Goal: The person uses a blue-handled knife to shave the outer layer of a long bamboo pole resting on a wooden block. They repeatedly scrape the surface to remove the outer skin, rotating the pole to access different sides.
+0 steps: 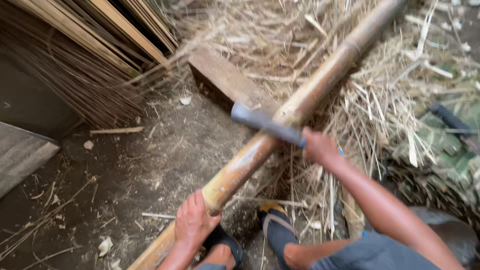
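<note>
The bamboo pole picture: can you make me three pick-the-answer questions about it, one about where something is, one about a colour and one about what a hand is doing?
1. Where does the blade lie?
A. On the bamboo pole
B. On the dirt floor
C. On the grey mat

2. What colour are the sandal straps?
A. Red
B. Yellow-orange
C. Green

3. What is the left hand doing?
A. Hanging free
B. Waving
C. Gripping the pole

Answers:
1. A, the grey blade crosses the bamboo pole near its middle, with the right hand shut on its handle.
2. B, the strap on the sandal by the foot shows yellow-orange against a dark sole.
3. C, the left hand is wrapped round the pole's lower part, near the bottom of the picture.
</note>
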